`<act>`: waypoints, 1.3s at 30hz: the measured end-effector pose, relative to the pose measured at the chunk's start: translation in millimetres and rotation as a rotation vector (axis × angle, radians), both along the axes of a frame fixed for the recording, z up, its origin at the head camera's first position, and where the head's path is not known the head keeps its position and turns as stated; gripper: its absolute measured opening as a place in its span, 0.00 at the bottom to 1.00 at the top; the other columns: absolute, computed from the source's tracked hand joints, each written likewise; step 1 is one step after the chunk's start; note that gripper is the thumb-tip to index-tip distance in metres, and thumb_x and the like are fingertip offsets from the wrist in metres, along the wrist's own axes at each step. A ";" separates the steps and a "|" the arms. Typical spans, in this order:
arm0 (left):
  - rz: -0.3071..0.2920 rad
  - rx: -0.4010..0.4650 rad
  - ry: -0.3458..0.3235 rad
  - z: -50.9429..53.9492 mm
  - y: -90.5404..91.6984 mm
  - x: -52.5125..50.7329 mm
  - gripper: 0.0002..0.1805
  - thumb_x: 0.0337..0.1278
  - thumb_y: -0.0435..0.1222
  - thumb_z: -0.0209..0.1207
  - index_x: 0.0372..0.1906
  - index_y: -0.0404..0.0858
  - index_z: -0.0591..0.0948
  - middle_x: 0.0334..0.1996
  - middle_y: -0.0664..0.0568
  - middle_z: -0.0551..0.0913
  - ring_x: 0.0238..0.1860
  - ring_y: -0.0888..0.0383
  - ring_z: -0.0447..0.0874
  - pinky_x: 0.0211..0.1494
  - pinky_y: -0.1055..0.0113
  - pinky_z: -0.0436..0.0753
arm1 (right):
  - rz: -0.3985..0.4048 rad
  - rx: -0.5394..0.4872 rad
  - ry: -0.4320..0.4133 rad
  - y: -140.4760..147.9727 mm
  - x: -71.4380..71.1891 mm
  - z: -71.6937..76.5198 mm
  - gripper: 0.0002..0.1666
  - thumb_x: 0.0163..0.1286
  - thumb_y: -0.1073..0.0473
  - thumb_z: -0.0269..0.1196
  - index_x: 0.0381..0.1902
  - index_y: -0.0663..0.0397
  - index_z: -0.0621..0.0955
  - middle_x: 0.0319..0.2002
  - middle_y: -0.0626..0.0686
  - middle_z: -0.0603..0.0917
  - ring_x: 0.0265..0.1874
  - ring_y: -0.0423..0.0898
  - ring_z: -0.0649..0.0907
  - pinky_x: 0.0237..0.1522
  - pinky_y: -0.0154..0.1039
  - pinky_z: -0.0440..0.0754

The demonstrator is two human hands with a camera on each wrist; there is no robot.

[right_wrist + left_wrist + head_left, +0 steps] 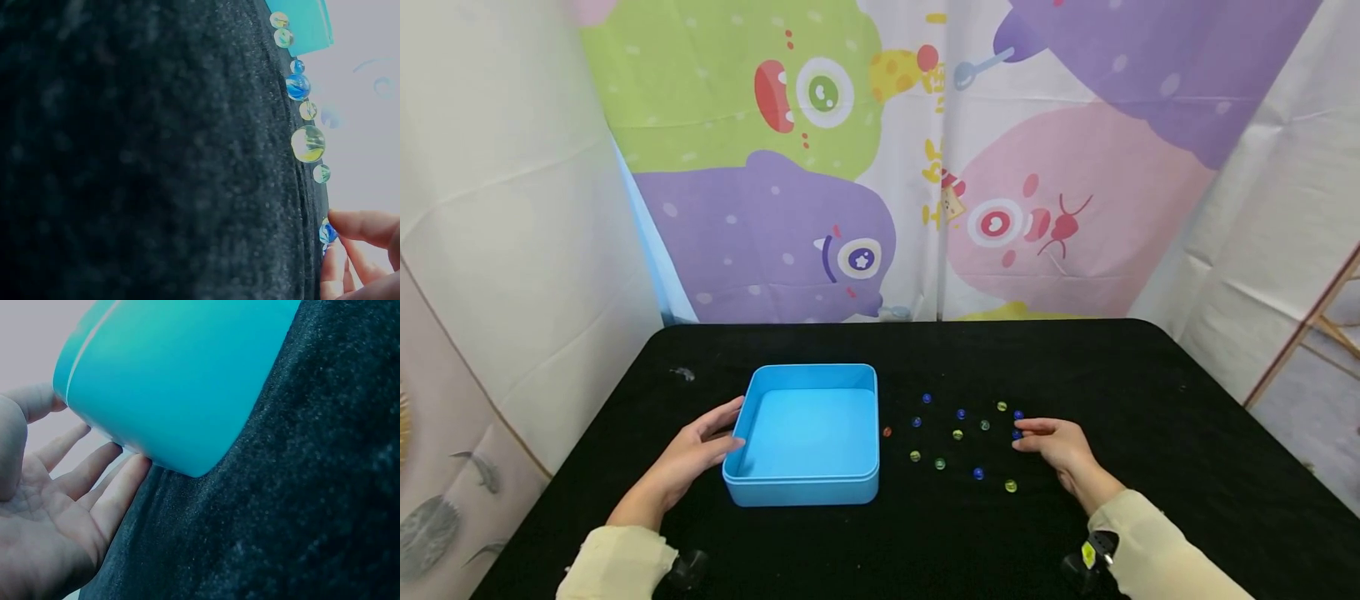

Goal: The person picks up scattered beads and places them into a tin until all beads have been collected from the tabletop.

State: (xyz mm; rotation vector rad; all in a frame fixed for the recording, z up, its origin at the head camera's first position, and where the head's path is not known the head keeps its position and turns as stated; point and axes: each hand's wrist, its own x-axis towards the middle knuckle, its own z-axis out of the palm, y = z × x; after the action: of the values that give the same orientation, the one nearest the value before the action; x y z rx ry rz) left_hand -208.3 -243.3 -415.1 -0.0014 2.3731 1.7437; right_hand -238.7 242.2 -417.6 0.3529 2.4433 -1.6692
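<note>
A light blue box point(805, 492) without a lid stands on the black cloth. At its left side my left hand point(688, 454) touches the outer wall with its fingers fairly straight, and the thumb rests at the rim; the left wrist view shows the fingertips against the blue wall point(181, 381). To the right of the box, my right hand point(1063, 454) pinches a blue marble point(328, 232) between thumb and fingertips, down at the cloth. Another blue marble point(1018, 414) lies just beyond those fingertips.
Several glass marbles lie scattered between box and right hand, among them a yellow-green marble point(1011, 486), a blue marble point(978, 473) and a red marble point(887, 432) beside the box wall. Behind the black table point(970, 550) hangs a cartoon-print curtain point(917, 275).
</note>
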 end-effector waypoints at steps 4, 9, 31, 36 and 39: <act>0.003 0.002 -0.003 0.6 -0.1 -0.3 0.39 0.61 0.41 0.56 0.73 0.41 0.51 0.69 0.37 0.52 0.66 0.36 0.55 0.61 0.45 0.67 | 0.019 0.031 0.017 -0.5 -2.3 -0.2 0.23 0.57 0.66 0.65 0.51 0.68 0.77 0.48 0.64 0.78 0.50 0.60 0.76 0.56 0.56 0.70; -0.002 0.009 -0.007 1.7 0.5 0.3 0.38 0.61 0.39 0.55 0.73 0.41 0.51 0.69 0.36 0.52 0.66 0.35 0.54 0.60 0.44 0.68 | 0.034 0.068 0.011 -1.1 -4.9 -0.4 0.21 0.57 0.66 0.64 0.49 0.68 0.78 0.46 0.64 0.79 0.50 0.61 0.76 0.55 0.58 0.69; -0.002 0.027 -0.002 2.1 1.5 1.1 0.38 0.62 0.38 0.54 0.73 0.40 0.50 0.69 0.36 0.52 0.66 0.35 0.54 0.60 0.44 0.68 | 0.051 0.151 0.022 2.4 -12.2 0.4 0.15 0.58 0.62 0.65 0.43 0.64 0.82 0.44 0.63 0.81 0.39 0.53 0.81 0.47 0.52 0.77; 0.001 0.024 -0.002 1.4 1.4 1.1 0.38 0.62 0.38 0.54 0.73 0.41 0.51 0.69 0.36 0.52 0.66 0.35 0.54 0.60 0.43 0.68 | 0.021 0.109 0.031 -1.8 -13.7 1.1 0.17 0.59 0.61 0.65 0.45 0.64 0.81 0.49 0.64 0.79 0.41 0.52 0.81 0.50 0.52 0.76; 0.005 0.021 -0.004 0.1 0.9 0.6 0.37 0.62 0.39 0.54 0.73 0.41 0.51 0.69 0.37 0.52 0.66 0.36 0.54 0.60 0.44 0.67 | 0.010 0.084 0.052 -5.8 -14.4 0.5 0.18 0.59 0.61 0.65 0.46 0.65 0.81 0.50 0.65 0.78 0.39 0.49 0.82 0.48 0.49 0.78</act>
State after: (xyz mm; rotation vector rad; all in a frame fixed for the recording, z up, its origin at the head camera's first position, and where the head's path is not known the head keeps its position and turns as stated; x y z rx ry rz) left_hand -207.7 -242.4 -415.0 -0.0080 2.3544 1.7690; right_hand -253.1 236.4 -417.0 0.3112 2.5540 -1.5947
